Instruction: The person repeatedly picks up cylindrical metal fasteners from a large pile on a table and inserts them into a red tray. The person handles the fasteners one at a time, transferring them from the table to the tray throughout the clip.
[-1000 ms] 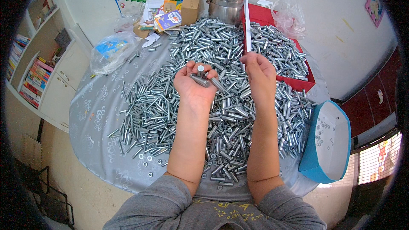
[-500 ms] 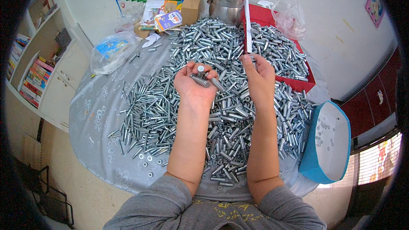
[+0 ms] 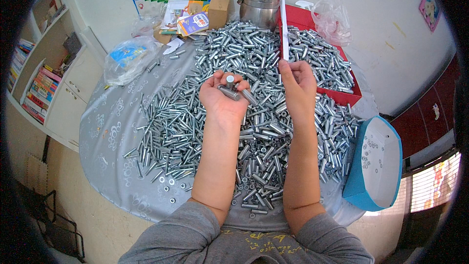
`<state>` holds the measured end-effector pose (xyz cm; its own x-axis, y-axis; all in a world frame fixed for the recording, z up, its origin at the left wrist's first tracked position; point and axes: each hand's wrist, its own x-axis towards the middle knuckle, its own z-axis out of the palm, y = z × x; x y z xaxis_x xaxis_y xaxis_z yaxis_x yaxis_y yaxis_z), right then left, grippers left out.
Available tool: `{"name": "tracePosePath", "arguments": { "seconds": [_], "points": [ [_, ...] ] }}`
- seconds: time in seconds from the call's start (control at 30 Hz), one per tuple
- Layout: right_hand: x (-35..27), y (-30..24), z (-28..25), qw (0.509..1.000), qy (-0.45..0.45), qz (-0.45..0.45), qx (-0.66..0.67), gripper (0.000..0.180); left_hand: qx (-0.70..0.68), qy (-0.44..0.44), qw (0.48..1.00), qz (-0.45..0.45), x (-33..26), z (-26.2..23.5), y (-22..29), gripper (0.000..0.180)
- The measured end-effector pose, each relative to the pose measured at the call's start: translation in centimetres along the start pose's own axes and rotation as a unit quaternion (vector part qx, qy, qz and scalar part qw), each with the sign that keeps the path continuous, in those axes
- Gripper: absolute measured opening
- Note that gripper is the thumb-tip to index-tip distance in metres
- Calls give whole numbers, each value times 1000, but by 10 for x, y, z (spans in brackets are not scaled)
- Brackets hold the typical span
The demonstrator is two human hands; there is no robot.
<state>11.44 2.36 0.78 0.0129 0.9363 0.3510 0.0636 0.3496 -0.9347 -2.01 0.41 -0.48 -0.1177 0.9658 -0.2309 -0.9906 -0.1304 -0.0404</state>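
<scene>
My left hand (image 3: 223,99) is turned palm up with curled fingers, cupping several short cylindrical expansion bolts (image 3: 228,93). One of them shows its round end toward me. To its right, my right hand (image 3: 299,84) is closed, thumb against the bent fingers, above the pile beside the red box. Whatever it pinches is hidden by the fingers. Under both hands spreads a large heap of shiny metal sleeves and bolts (image 3: 266,129), with longer, thinner bolts (image 3: 168,134) on its left side.
A red box (image 3: 349,99) full of metal pieces stands at the back right. The blue bin (image 3: 372,166) at the right edge holds small washers. A steel pot (image 3: 261,7), papers (image 3: 193,22) and a plastic bag (image 3: 129,58) line the far side of the grey tablecloth (image 3: 115,117).
My right hand has shifted slightly, and the metal piece seen between its thumb and finger earlier no longer shows there. My left hand stays in place with its bolts.
</scene>
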Motion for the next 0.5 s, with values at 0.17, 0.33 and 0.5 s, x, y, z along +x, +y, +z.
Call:
{"name": "tracePosePath", "arguments": {
  "seconds": [0.17,0.33,0.5],
  "points": [
    [2,7,6,997,37,-68,9,35,0,2,1000,-2,-1,1,-1,20],
    [7,17,5,997,61,-47,28,39,2,5,1000,1,-1,1,-1,19],
    [3,1,-6,950,-71,110,282,46,-3,2,1000,1,-1,0,0,17]
  ]
}}
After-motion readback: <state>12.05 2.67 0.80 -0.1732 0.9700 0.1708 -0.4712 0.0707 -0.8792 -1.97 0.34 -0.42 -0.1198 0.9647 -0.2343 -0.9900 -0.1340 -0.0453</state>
